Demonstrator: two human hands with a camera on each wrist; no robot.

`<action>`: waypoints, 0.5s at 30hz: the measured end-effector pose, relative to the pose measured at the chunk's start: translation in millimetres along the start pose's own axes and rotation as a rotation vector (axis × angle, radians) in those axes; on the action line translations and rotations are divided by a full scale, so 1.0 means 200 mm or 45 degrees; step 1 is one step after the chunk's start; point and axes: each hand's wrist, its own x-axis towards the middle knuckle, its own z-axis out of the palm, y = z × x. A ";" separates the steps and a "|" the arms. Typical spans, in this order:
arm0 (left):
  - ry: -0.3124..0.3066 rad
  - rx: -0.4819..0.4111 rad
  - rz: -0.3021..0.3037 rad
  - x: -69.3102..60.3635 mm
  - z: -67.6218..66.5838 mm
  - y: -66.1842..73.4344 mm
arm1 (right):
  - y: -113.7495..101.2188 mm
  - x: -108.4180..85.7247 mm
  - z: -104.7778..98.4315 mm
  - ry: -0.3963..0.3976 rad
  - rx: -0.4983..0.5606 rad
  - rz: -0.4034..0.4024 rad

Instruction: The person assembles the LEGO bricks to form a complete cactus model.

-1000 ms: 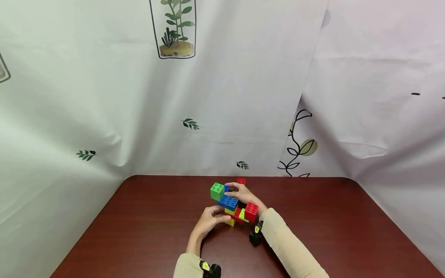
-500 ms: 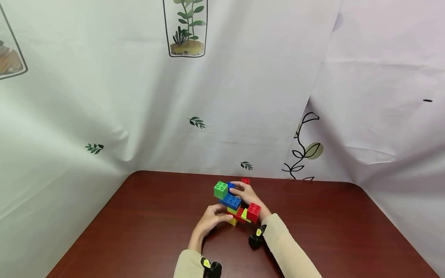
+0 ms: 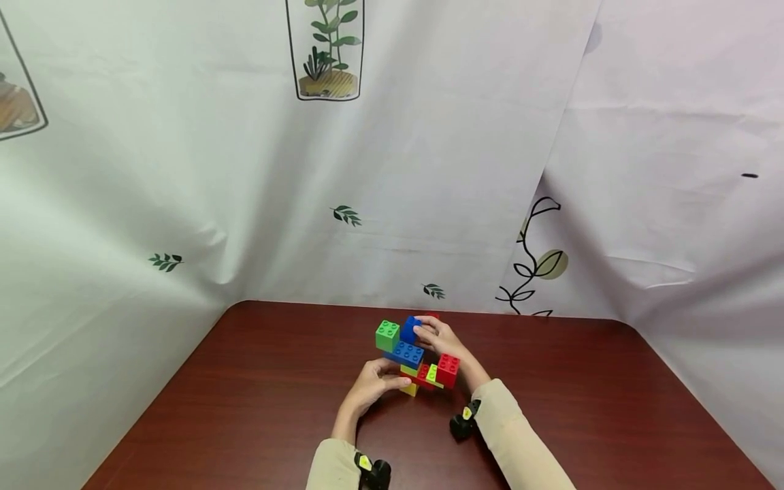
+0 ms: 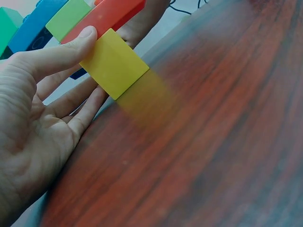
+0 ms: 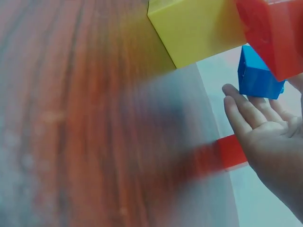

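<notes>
A structure of toy building bricks stands on the table, with a yellow brick (image 4: 116, 64) at its foot. Above that come a red brick (image 4: 106, 19), a lime brick and a wide blue brick (image 3: 406, 354). A green brick (image 3: 387, 335) tops the left end; a larger red brick (image 3: 448, 369) sits at the right. My left hand (image 3: 369, 388) grips the base, its thumb against the red and yellow bricks. With my right hand (image 3: 446, 341) I hold a smaller blue brick (image 3: 411, 329), tilted, beside the green one. That hand's thumb is hidden in the right wrist view.
Another red brick (image 5: 232, 151) lies on the table behind my right hand, mostly covered by it in the head view. The brown tabletop (image 3: 257, 395) reaches back to a white printed curtain (image 3: 392, 150).
The smaller blue brick has come further into view and tilted as my right hand shifted right. My left hand stays on the base. The head view turned slightly, then steadied.
</notes>
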 end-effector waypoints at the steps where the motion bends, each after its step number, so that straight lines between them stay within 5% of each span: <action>1: 0.002 0.006 0.004 0.00 0.00 0.00 | -0.01 -0.01 0.00 0.001 -0.006 -0.005; 7: 0.018 0.016 -0.006 0.00 0.02 0.00 | 0.05 0.00 -0.04 0.049 0.043 -0.004; 15: 0.042 -0.001 -0.028 0.00 0.01 0.01 | -0.02 -0.06 -0.11 0.107 0.122 -0.058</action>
